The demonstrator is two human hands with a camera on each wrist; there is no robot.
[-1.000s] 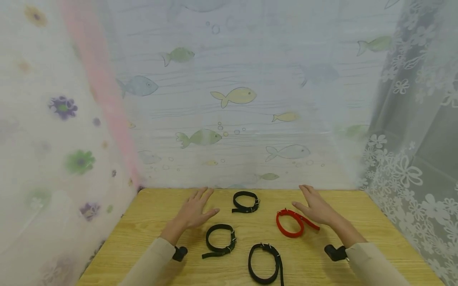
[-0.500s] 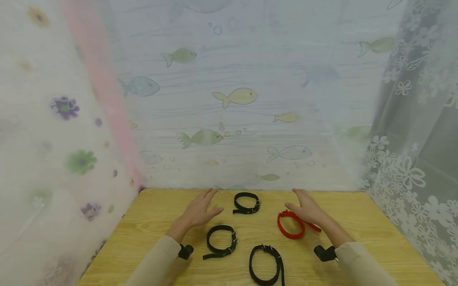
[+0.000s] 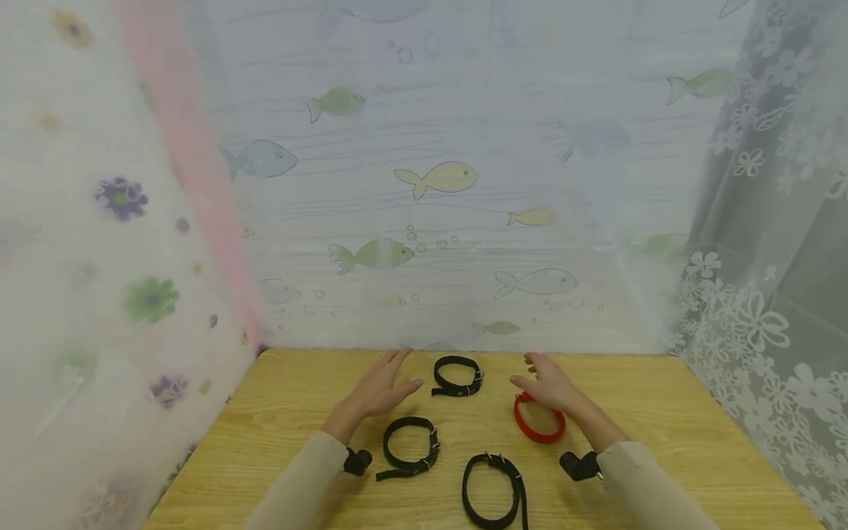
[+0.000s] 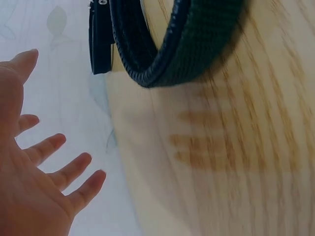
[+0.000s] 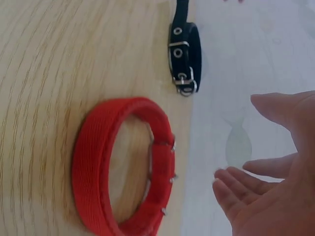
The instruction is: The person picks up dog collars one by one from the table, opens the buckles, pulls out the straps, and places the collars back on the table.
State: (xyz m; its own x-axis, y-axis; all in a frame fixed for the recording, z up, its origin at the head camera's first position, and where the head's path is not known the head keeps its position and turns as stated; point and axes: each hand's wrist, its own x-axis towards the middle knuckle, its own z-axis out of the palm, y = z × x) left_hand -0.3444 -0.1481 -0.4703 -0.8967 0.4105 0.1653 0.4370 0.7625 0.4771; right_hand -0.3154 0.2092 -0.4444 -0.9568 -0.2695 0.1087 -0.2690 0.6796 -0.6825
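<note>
Four buckled loops would exceed plain counting, so several collars lie on the wooden table. My left hand, fingers spread and holding nothing, hovers left of the far black collar and beyond the left black collar. In the left wrist view a dark collar looms close, apart from the fingers. My right hand is over the far side of the red collar, hiding its loose strap end. Its fingers are extended, with nothing in them. The right wrist view shows the red collar's metal buckle side.
A third black collar lies at the front middle, its strap running toward the near edge. Fish-patterned sheeting hangs behind the table. Flowered sheeting hangs at the left, lace curtain at the right. Wrist cameras are strapped to both arms.
Both hands have moved inward toward each other. The right hand has slid left, now covering the red collar's strap end. The collars stay where they lay.
</note>
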